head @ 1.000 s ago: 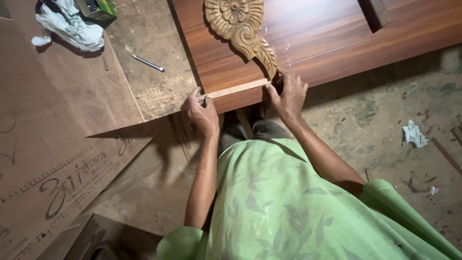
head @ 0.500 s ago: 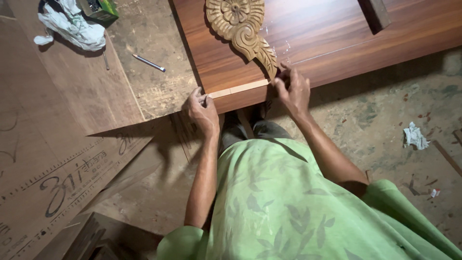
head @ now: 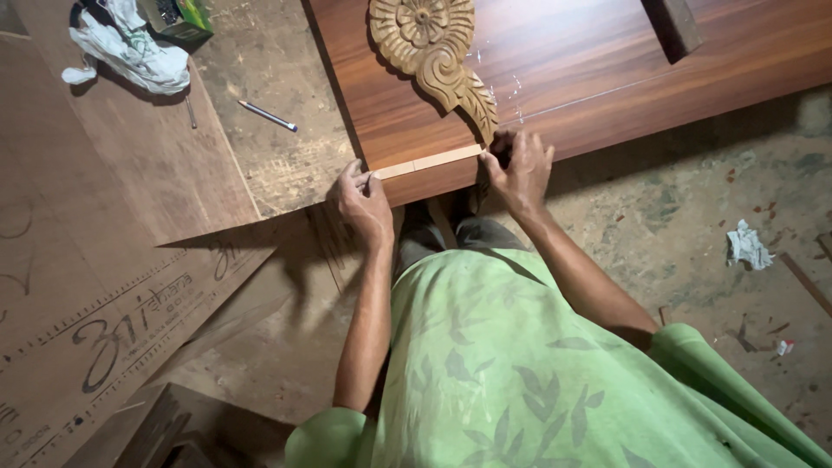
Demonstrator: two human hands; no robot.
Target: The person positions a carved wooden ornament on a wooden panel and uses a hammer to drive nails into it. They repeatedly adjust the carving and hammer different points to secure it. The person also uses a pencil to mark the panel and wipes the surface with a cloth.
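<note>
Head view: our two hands pinch one pale wood strip [head: 429,161] flat on the brown panel [head: 607,78], near its edge. Left hand [head: 364,204] clamps the strip's left end, right hand [head: 520,169] the right end, just below one carved scroll [head: 433,52]. One pen [head: 267,115] and one rag [head: 130,52] lie on the floor.

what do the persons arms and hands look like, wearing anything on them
Both arms are bare from the short sleeves down. The left hand and right hand wear no gloves, and no rings, watch or bracelets show. The sleeves belong to a loose light green shirt printed with darker green leaf shapes.
</note>
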